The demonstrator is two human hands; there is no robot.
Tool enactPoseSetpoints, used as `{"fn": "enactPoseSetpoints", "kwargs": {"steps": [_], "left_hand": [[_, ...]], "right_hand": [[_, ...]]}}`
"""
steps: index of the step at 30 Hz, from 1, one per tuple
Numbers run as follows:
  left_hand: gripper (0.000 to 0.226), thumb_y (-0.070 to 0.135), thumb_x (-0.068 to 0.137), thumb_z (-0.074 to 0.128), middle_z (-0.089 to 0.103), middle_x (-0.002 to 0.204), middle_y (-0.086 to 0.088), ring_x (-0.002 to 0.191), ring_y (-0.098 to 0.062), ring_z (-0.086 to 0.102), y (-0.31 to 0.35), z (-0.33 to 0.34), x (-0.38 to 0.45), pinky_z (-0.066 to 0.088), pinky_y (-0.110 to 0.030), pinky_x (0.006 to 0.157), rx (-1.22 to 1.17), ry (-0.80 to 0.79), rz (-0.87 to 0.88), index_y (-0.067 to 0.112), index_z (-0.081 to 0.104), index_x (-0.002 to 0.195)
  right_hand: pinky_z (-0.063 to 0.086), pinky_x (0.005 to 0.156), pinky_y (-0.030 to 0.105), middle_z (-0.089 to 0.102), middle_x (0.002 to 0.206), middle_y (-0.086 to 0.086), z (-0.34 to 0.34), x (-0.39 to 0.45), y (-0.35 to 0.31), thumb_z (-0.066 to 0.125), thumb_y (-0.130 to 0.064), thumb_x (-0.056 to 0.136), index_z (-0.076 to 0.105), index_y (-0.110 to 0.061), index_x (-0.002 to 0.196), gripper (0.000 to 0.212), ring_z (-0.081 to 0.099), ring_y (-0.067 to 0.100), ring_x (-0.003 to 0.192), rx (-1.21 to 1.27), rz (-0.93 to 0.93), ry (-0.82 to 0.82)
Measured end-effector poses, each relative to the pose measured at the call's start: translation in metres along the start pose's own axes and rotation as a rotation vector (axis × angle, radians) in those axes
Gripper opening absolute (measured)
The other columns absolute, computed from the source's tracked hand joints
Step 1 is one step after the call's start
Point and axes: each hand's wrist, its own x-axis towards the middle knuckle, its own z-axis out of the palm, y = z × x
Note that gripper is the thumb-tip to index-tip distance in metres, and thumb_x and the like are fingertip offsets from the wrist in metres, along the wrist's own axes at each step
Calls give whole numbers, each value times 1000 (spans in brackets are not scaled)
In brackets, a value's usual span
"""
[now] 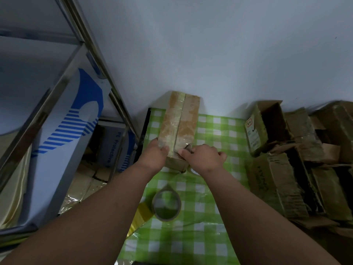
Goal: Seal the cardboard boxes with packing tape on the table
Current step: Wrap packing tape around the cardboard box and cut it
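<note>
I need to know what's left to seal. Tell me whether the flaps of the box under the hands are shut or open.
Shut. The cardboard box has both top flaps folded flat, meeting at a centre seam, with glossy clear tape over them. The left hand and right hand press its near end.

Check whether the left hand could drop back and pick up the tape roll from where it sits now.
Probably yes. The tape roll lies flat on the checked cloth between the forearms, nearer the person than the left hand, with nothing on it. But that hand is steadying the box, so it must let go first.
</note>
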Motion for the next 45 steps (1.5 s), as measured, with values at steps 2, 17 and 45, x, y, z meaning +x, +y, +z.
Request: {"fn": "enactPoseSetpoints", "kwargs": {"steps": [2,17,45], "left_hand": [[44,29,105,39,51,137,-9,120,-27,51,1,1,2,39,-32,95,-49,-10,-42,14,35,146],[42,32,107,34,47,139,4,126,-19,44,-10,0,-2,36,-34,101,-227,-1,-38,25,39,148],[72,34,96,59,24,157,-4,140,-23,34,-3,-2,9,31,-41,115,-12,228,185,28,20,155]], "right_hand": [[28,93,47,61,99,1,0,-2,1,30,-74,89,69,-27,87,61,51,25,105,-15,-25,17],[26,99,46,52,102,-1,-9,-8,21,36,-58,96,53,-31,71,40,46,23,110,82,-158,-142],[50,78,34,61,95,2,15,-33,22,73,-9,83,56,-21,92,23,57,17,88,879,-97,-124]]}}
